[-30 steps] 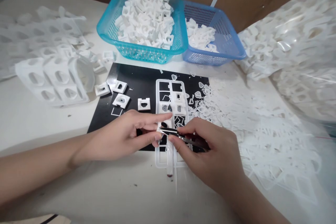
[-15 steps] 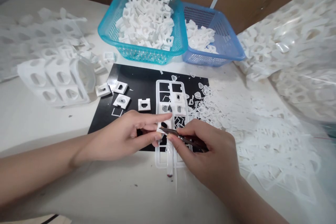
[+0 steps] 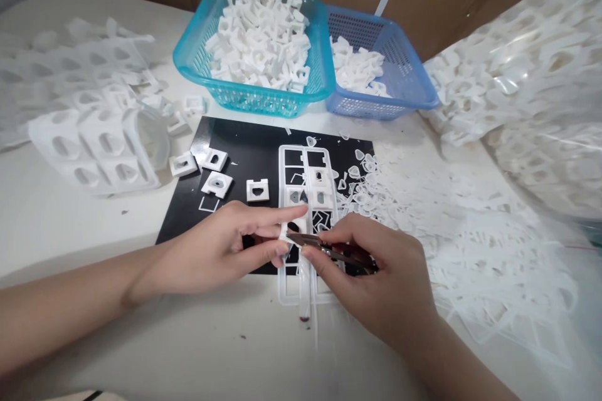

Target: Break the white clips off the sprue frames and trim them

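My left hand (image 3: 239,241) pinches a small white plastic piece (image 3: 284,235) between thumb and fingers, with the index finger stretched out over it. In my right hand (image 3: 376,266) is a small dark-handled knife (image 3: 303,239), its pointed metal blade against the piece. The fingers partly hide both. Under my hands lies a white plastic frame (image 3: 282,166) with square cells, some still holding white pieces (image 3: 320,199). It rests on a black mat (image 3: 244,138). Several loose square pieces with a hole, one of them a notched piece (image 3: 257,190), are left of the frame.
Behind the mat stand a teal basket (image 3: 254,100) heaped with white pieces and a blue basket (image 3: 409,66) holding fewer. White scraps (image 3: 376,200) spread to the right. A clear bag of parts (image 3: 522,88) is at the far right. Moulded white sheets (image 3: 94,144) stand left.
The knife blade has turned slightly and slid a little along the white piece. My left hand stays nearly still. The whole view has shifted slightly.
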Demonstrator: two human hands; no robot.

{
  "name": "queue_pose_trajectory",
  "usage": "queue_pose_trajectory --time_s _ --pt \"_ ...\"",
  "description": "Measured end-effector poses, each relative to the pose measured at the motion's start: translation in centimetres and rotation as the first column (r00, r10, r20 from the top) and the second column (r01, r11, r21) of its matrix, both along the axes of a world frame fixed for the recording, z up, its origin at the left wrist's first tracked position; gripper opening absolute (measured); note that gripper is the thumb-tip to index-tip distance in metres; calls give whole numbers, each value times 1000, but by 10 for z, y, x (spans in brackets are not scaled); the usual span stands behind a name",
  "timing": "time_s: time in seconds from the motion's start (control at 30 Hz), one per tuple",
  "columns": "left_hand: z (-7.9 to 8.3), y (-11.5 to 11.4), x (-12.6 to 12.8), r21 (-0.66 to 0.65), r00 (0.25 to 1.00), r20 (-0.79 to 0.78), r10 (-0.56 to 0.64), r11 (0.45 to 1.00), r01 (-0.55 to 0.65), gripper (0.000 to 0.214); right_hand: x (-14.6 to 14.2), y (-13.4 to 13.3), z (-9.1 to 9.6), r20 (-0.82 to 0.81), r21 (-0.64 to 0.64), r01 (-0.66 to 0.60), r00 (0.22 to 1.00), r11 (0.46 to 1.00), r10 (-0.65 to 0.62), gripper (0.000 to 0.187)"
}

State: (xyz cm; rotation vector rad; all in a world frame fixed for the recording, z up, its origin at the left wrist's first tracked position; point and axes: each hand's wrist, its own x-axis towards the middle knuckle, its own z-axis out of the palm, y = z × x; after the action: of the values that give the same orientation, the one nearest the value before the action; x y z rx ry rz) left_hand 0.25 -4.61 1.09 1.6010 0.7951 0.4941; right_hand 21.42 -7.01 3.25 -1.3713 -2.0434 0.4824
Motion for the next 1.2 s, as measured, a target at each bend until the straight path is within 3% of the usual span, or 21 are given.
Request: queue_pose_trajectory --time_s 0.17,1.2 --pt "0 -1 0 -12 1000 6 6 1000 -6 52 -2 0 0 4 70 -8 1000 998 8 12" --pt "2 -1 2 -13 1000 -29 5 1000 -6 50 -1 -1 -2 25 80 -30 999 996 28 13"
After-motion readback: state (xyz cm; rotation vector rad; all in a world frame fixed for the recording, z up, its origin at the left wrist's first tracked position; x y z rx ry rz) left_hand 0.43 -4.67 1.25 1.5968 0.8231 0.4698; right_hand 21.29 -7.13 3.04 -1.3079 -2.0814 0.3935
